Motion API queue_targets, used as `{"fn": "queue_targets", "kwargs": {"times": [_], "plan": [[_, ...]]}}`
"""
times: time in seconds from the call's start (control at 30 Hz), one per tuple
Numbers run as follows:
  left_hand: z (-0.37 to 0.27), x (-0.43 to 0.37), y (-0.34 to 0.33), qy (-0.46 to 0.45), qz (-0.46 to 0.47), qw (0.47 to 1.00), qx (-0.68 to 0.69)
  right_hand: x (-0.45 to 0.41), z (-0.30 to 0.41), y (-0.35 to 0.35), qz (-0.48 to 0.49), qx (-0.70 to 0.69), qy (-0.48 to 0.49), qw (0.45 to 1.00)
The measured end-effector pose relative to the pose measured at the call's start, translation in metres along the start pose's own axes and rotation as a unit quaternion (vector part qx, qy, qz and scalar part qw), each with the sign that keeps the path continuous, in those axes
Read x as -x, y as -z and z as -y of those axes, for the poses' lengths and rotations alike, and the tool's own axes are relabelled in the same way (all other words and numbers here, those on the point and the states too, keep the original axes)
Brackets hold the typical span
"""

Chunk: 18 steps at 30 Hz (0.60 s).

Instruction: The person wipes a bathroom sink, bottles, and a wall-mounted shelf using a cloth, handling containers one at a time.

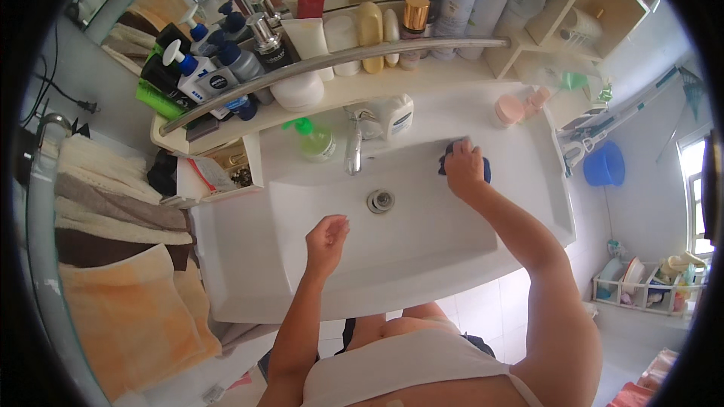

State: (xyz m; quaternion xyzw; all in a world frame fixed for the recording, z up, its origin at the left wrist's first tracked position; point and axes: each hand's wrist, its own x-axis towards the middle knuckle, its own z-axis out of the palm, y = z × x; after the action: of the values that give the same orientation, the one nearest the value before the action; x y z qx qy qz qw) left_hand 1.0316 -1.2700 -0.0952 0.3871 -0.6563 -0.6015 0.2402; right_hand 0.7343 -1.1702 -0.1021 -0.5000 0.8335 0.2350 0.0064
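A white washbasin [339, 265] lies before me, with a round metal drain [380, 201] in its floor and a chrome tap [354, 147] at the back. My right hand [465, 168] presses a dark blue cloth [487, 170] against the basin's back right edge; the palm hides much of the cloth. Over the left part of the bowl hovers my left hand [328, 236], its fingers loosely curled and nothing seen in them. Beside the tap stand a green-topped pump bottle [318, 141] and a white bottle [397, 117].
Pink containers [509, 111] stand on the right rear ledge. Behind the basin, a shelf with a metal rail [339, 62] bears many toiletries. An open white box [249, 167] sits at the left, near hanging towels [130, 316]. A blue bucket [604, 163] is farther right.
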Motion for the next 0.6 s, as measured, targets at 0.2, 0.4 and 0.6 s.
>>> {"fn": "queue_targets", "kwargs": {"times": [0.2, 0.4, 0.6], "plan": [[0.005, -0.001, -0.013, -0.013, 0.063, 0.997, -0.032, -0.022, 0.016, -0.044, -0.086, 0.048, -0.019, 0.995], [0.004, 0.011, -0.001, 0.005, 0.026, 1.000, -0.001, -0.038, 0.055, -0.078, -0.158, 0.005, 0.000, 0.987], [0.013, 0.019, -0.001, 0.020, 0.024, 0.999, 0.044, -0.013, 0.066, -0.070, -0.105, -0.152, 0.062, 0.981]]}}
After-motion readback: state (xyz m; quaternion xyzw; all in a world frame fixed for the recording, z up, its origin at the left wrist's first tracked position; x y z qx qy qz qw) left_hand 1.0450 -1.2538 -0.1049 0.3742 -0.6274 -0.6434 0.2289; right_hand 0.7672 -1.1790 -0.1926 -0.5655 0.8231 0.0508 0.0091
